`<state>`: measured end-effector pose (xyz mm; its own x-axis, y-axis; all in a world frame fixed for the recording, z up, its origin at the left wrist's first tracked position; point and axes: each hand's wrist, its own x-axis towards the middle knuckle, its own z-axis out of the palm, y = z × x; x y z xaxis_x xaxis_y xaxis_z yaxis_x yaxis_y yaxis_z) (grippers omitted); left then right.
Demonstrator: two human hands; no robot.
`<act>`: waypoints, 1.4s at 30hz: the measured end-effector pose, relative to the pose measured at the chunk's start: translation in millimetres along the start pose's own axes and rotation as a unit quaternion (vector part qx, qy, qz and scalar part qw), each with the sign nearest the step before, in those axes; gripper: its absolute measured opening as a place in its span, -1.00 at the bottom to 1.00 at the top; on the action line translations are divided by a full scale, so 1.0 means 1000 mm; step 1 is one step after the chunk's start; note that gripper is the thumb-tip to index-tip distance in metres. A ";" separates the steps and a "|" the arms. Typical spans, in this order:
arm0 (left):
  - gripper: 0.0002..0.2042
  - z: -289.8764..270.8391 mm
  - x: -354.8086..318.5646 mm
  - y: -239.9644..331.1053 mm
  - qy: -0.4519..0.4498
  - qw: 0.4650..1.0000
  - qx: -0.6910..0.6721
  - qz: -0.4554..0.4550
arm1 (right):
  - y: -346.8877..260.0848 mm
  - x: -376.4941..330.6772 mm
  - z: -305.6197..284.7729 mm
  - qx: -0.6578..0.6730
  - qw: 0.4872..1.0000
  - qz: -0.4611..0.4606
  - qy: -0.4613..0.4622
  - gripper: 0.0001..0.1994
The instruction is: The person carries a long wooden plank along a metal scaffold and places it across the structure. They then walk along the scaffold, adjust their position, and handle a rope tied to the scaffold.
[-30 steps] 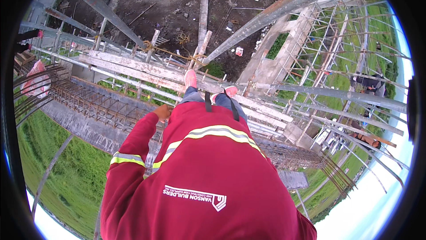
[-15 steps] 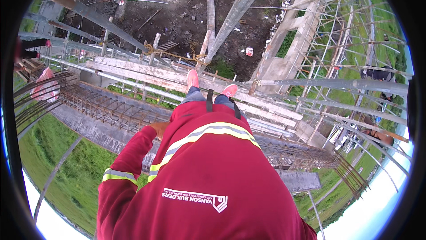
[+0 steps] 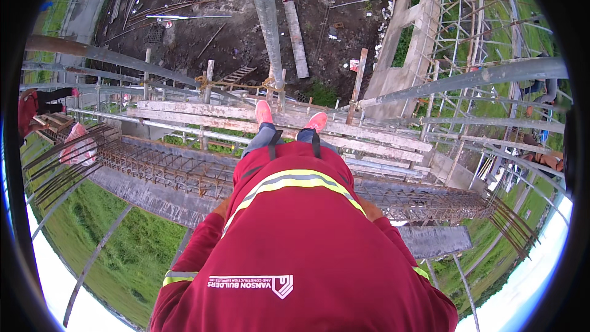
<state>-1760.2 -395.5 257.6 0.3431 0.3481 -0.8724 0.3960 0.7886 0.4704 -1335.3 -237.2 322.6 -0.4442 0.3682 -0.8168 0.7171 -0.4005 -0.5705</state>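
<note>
My left hand [image 3: 222,208] is at my left hip, partly behind my red long-sleeved top [image 3: 295,227]. Beneath it runs a long cage of rusty rebar [image 3: 166,165] above a grey formwork board [image 3: 153,200]. At the other hip my right hand [image 3: 370,210] just shows past the cloth, by the right stretch of rebar [image 3: 424,202]. The fingers of both hands are hidden, so whether either grips the steel cannot be made out. My feet, in pink shoes [image 3: 316,122], are on pale wooden planks [image 3: 369,132].
Steel scaffold pipes [image 3: 264,19] [image 3: 467,82] rise in front and to the right. Bent rebar ends and a pinkish plastic bag [image 3: 78,146] are at the left. A person [image 3: 37,108] is at the far left, others at the right. Dark ground [image 3: 246,37] lies far below.
My right hand has come into view at the right hip. My left hand remains by the left hip. The view has shifted, and the scaffold pipes appear in different places.
</note>
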 end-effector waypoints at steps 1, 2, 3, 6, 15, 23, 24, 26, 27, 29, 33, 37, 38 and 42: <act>-0.41 0.005 0.000 0.000 0.006 1.000 -0.009 -0.002 | 0.004 0.001 -0.002 0.029 0.999 -0.045 0.009 -0.44; -0.41 0.010 0.000 0.001 0.011 1.000 -0.016 -0.005 | 0.010 0.003 -0.003 0.018 1.000 -0.013 0.015 -0.47; -0.41 0.013 0.000 0.003 0.017 1.000 -0.020 -0.007 | 0.017 0.005 -0.005 0.046 0.999 -0.013 0.011 -0.49; -0.41 0.017 0.001 0.009 0.029 0.999 -0.026 -0.015 | 0.044 0.020 -0.007 0.035 0.999 0.005 -0.026 -0.54; -0.42 0.016 -0.001 0.022 0.068 0.996 -0.035 -0.034 | 0.100 0.037 0.003 0.041 0.998 0.039 -0.002 -0.45; -0.42 -0.005 0.010 0.029 0.128 0.989 -0.052 -0.060 | 0.091 0.027 0.002 0.010 0.999 -0.004 -0.050 -0.50; -0.42 -0.006 0.009 0.030 0.131 0.988 -0.054 -0.061 | 0.090 0.025 0.000 0.018 0.998 0.013 -0.051 -0.51; -0.42 -0.006 0.006 0.031 0.137 0.987 -0.059 -0.059 | 0.088 0.018 -0.001 0.034 0.997 0.039 -0.058 -0.51; -0.43 -0.003 0.002 0.031 0.140 0.986 -0.064 -0.059 | 0.088 0.015 -0.001 0.029 0.998 0.023 -0.058 -0.46; -0.43 0.004 -0.007 0.027 0.145 0.985 -0.080 -0.052 | 0.087 0.009 -0.003 0.028 0.997 0.016 -0.065 -0.42; -0.43 0.036 -0.026 0.015 0.164 0.978 -0.130 -0.020 | 0.085 0.005 -0.022 -0.015 0.997 0.003 -0.082 -0.36; -0.43 0.075 -0.024 0.007 0.154 0.969 -0.183 0.057 | 0.069 0.020 -0.053 0.000 0.996 -0.013 -0.085 -0.38; -0.43 0.084 -0.021 0.007 0.160 0.965 -0.195 0.078 | 0.061 0.027 -0.059 -0.016 0.997 -0.031 -0.074 -0.39; -0.44 0.113 0.002 0.015 0.162 0.945 -0.238 0.154 | 0.030 0.055 -0.064 -0.085 0.984 -0.037 -0.151 -0.42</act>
<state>-1657.6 -440.7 278.0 0.0712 0.6746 -0.7347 -0.1346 0.7363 0.6631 -1303.5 -175.5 265.9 -0.6201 0.1147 -0.7761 0.7445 -0.2262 -0.6282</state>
